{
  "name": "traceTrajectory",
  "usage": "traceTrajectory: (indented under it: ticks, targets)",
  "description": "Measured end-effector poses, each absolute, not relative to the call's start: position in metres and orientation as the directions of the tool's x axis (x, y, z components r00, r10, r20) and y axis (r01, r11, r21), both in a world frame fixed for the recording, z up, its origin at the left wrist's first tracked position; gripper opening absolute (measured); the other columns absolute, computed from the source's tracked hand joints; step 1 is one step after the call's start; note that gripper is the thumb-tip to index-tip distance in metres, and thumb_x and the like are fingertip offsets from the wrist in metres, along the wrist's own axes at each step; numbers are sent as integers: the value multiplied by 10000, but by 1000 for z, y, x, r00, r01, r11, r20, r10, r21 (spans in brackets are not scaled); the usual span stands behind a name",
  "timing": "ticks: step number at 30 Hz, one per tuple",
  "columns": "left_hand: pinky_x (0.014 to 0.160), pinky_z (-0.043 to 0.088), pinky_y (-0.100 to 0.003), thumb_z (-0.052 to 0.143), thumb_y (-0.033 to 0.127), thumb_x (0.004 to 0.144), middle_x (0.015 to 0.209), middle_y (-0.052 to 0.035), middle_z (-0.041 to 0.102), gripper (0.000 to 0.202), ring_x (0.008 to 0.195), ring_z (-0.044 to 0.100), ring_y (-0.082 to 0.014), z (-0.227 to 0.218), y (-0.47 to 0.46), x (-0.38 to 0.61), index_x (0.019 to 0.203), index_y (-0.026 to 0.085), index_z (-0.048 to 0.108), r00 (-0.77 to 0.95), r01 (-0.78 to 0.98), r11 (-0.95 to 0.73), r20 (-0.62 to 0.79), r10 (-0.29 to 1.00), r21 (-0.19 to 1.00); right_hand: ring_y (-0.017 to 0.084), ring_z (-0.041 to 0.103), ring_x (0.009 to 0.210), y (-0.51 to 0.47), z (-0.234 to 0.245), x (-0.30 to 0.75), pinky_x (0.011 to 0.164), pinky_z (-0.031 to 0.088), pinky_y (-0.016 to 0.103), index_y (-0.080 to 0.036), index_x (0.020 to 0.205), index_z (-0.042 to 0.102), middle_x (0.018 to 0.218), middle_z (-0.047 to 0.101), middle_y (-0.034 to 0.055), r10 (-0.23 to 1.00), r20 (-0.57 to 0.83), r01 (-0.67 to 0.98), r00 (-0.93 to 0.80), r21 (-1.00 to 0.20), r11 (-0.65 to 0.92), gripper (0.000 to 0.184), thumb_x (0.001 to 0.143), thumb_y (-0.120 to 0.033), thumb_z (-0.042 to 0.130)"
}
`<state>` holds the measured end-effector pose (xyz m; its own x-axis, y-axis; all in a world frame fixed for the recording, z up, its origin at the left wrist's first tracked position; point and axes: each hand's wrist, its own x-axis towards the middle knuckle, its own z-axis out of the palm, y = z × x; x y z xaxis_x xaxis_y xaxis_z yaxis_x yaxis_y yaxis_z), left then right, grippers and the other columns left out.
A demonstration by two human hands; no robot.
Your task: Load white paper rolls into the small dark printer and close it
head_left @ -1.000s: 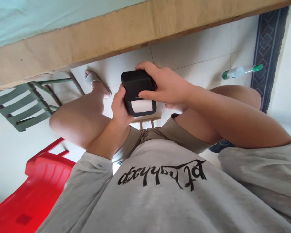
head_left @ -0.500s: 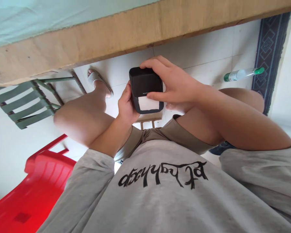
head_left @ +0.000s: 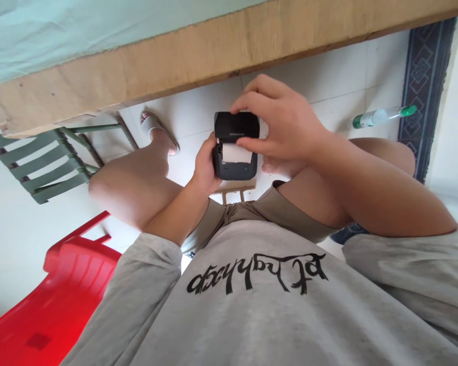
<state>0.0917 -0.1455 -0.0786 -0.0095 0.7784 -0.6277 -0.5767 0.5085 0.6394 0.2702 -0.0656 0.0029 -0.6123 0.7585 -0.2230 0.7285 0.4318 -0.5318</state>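
Observation:
A small black portable printer (head_left: pixel 234 172) is held over my lap. Its lid (head_left: pixel 238 124) stands partly raised, and a strip of white paper (head_left: pixel 236 152) shows in the gap below it. My left hand (head_left: pixel 206 165) is closed around the printer's left side, the thumb along the edge and the other fingers hidden beneath. At the lid's right side, my right hand (head_left: pixel 280 119) pinches it, index finger near the far edge and thumb near the lower edge by the paper.
Above the printer runs a wooden edge (head_left: pixel 175 56) with pale green cloth behind it. A red plastic chair (head_left: pixel 76 284) and a green slatted chair (head_left: pixel 41 157) stand at left. A plastic bottle (head_left: pixel 381 118) lies on the tiled floor at right.
The lid has lifted, uncovering part of the inside and more of the body's front. The printer has tilted and shifted slightly right, and my right hand has shifted with the lid.

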Motion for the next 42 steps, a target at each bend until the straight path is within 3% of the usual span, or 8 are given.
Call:
traceTrajectory:
  ticks: [8, 18, 24, 28, 32, 36, 40, 42]
  targets:
    - [777, 551, -323, 846, 473, 806, 903, 3, 737, 378, 803, 723, -191, -84, -153, 91, 1048, 249, 661, 54, -510, 527, -587, 808, 680, 142, 556, 896, -71, 24, 257, 755, 209, 317, -274, 1290, 700, 1247, 760, 58, 879, -329, 925, -344, -279, 257, 457, 1053, -274, 309]
    - [878, 650, -353, 709, 432, 897, 954, -30, 756, 204, 1046, 739, -258, -76, -151, 94, 963, 240, 683, 28, -587, 500, -602, 798, 636, 137, 655, 854, -91, -3, 244, 792, 327, 273, -230, 1168, 737, 1248, 755, 100, 743, -435, 860, -509, -296, 416, 305, 968, -222, 508]
    - [818, 630, -339, 741, 461, 872, 932, -39, 764, 234, 1007, 759, -260, -81, -154, 94, 964, 249, 705, 32, -550, 518, -603, 797, 656, 193, 667, 834, -86, -8, 243, 808, 356, 275, -229, 1245, 691, 948, 773, 113, 738, -475, 878, -479, -264, 399, 363, 890, -263, 627]
    - [787, 617, -329, 731, 426, 859, 875, -24, 744, 217, 942, 749, -236, -81, -155, 94, 968, 245, 684, 85, -555, 556, -623, 778, 619, 134, 616, 768, -74, 5, 263, 727, 362, 252, -216, 1157, 688, 975, 792, 80, 677, -469, 811, -567, -458, 363, 395, 772, -295, 727]
    - [837, 614, -314, 755, 475, 871, 894, -13, 754, 276, 957, 761, -220, -83, -157, 93, 993, 236, 688, 41, -566, 534, -625, 779, 628, 45, 569, 625, -63, 37, 288, 562, 415, 211, -224, 1275, 612, 1019, 808, -5, 539, -483, 532, -690, -843, -74, 513, 787, -324, 735]
    - [840, 611, -313, 728, 457, 882, 965, -16, 786, 281, 956, 765, -206, -83, -158, 93, 1056, 236, 719, 66, -563, 547, -626, 777, 620, 86, 548, 475, -59, 53, 285, 370, 340, 231, -187, 1142, 591, 663, 618, -51, 774, -363, 59, -519, -918, -391, 380, 762, -202, 595]
    - [810, 615, -326, 752, 455, 867, 928, -5, 772, 264, 904, 762, -207, -79, -157, 94, 1025, 251, 698, 47, -551, 547, -631, 774, 630, 41, 595, 566, -60, 52, 267, 452, 467, 147, -186, 948, 502, 666, 563, -64, 945, -152, -45, -290, -984, -172, 124, 870, -248, 575]
    - [817, 620, -329, 752, 458, 872, 916, -4, 774, 251, 910, 769, -213, -77, -156, 95, 1002, 252, 691, 28, -546, 541, -632, 775, 640, -49, 580, 639, -59, 56, 257, 576, 515, 37, -172, 987, 512, 767, 552, -86, 954, -68, 19, -291, -998, -65, 202, 933, -301, 658]
